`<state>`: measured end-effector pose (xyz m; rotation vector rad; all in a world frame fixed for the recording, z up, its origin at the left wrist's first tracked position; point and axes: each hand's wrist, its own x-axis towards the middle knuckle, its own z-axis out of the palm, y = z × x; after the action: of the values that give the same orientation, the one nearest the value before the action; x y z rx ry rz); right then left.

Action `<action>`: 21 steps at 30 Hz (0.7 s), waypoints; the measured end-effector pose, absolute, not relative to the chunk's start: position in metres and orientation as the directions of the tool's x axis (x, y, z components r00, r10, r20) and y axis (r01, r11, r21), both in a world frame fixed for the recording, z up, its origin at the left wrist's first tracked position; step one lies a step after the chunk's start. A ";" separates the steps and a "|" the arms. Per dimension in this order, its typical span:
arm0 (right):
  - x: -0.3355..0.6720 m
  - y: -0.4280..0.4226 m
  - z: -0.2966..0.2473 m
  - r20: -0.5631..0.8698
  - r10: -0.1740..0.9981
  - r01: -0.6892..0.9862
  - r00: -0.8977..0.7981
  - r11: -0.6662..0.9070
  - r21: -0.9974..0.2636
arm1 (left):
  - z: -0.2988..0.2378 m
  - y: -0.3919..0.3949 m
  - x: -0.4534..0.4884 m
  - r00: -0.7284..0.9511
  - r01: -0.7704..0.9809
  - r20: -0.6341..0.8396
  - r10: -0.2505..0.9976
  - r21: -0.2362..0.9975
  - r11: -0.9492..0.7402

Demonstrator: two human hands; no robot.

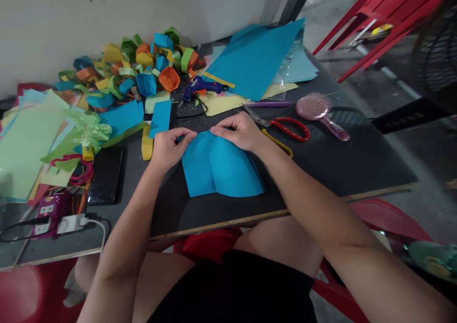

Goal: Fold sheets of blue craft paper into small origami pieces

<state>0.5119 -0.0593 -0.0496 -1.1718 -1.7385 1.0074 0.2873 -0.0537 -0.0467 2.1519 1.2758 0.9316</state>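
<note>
A sheet of blue paper (228,171) with a crease down its middle lies over the dark table (164,204), its right part bowed upward. My left hand (171,147) pinches its far left edge between thumb and fingers. Along the same far edge, my right hand (237,130) grips the paper near the crease, thumb on top. Just beyond my left hand is a small blue paper rectangle (160,118). Scissors with red handles (291,127) lie beside my right wrist, and a yellow-handled tool (276,142) is partly hidden under that forearm.
Behind sits a heap of small folded paper cups (146,83) in several colours, with a blue glue gun (203,87). Large blue sheets (253,56) lie at the back right, a pink hairbrush (317,109) further right. A black phone (105,175) and a purple power socket (50,213) are left.
</note>
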 end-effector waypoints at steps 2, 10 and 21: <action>0.512 -0.059 -0.050 0.167 0.951 0.307 -0.260 0.245 -0.920 | -0.049 -0.055 0.289 0.318 0.555 0.337 0.886 0.691 -0.462; 0.513 -0.058 -0.049 0.146 0.958 0.272 -0.248 0.214 -0.938 | -0.054 -0.060 0.291 0.269 0.522 0.382 0.884 0.713 -0.468; 0.536 -0.050 -0.047 0.027 0.944 0.315 -0.330 0.137 -0.939 | -0.055 -0.045 0.281 0.210 0.508 0.358 0.910 0.755 -0.414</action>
<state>0.5359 -0.0501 -0.0467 -1.2173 -1.7494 1.1998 0.2812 -0.0452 -0.0554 2.0091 1.3107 1.1031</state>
